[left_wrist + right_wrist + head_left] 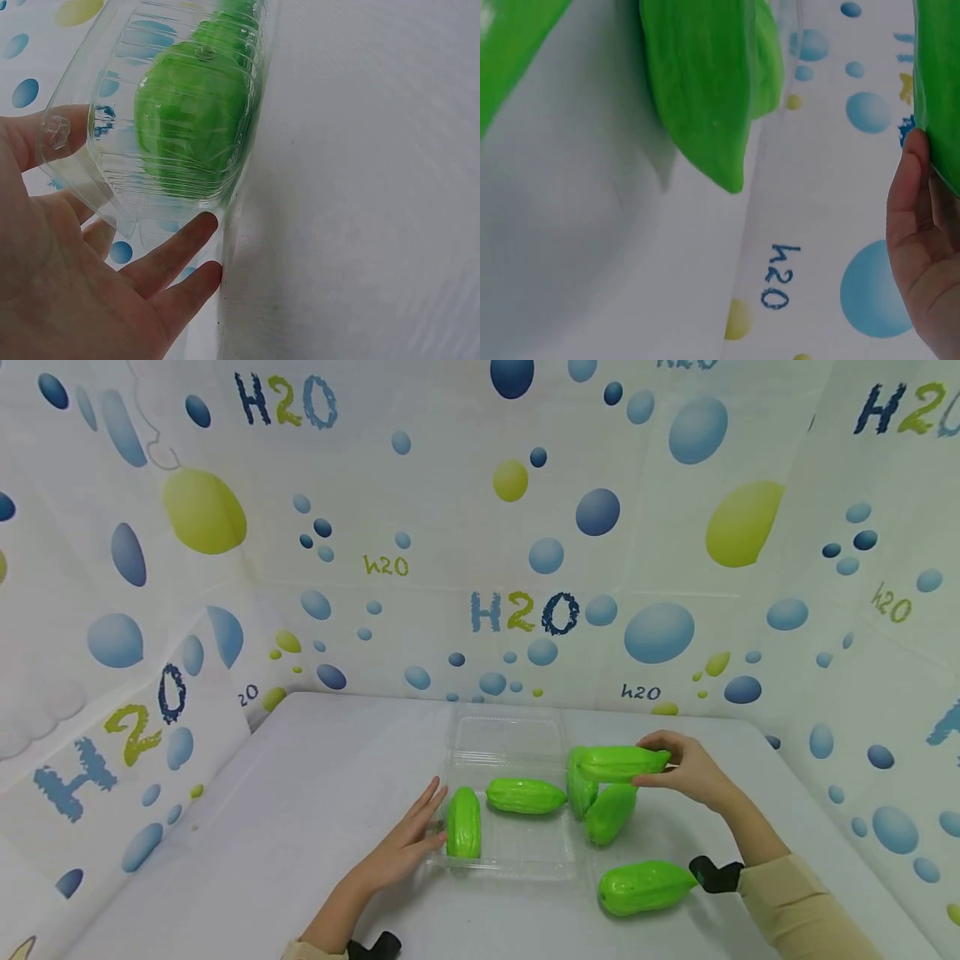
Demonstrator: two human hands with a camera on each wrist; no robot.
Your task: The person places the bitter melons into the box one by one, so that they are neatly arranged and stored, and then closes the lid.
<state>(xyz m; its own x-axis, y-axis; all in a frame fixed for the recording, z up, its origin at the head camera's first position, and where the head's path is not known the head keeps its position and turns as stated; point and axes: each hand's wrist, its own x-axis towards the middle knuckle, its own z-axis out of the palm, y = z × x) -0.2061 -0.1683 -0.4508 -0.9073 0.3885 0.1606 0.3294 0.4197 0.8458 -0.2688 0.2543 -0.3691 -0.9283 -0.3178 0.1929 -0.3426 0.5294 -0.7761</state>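
Note:
A clear plastic box (517, 869) lies with its lid folded back, and two ridged green gourd-like vegetables are in it. One gourd (463, 823) stands lengthwise by the left wall; another gourd (526, 797) lies crosswise behind. My left hand (408, 839) rests against the box's left side, fingers extended. In the left wrist view, its thumb overlaps the clear rim (56, 133). Between thumb and fingers, my right hand (690, 770) pinches a held gourd (618, 763) near its pointed end. This gourd is above two others at the box's right; the right wrist view shows only part of it (939, 82).
Right of the box, one gourd (611, 814) leans by another gourd (580, 785). A further gourd (647, 887) lies on the white table (300, 827) nearer the front. The clear lid (508, 735) extends toward the back. A patterned curtain (450, 527) encloses the table.

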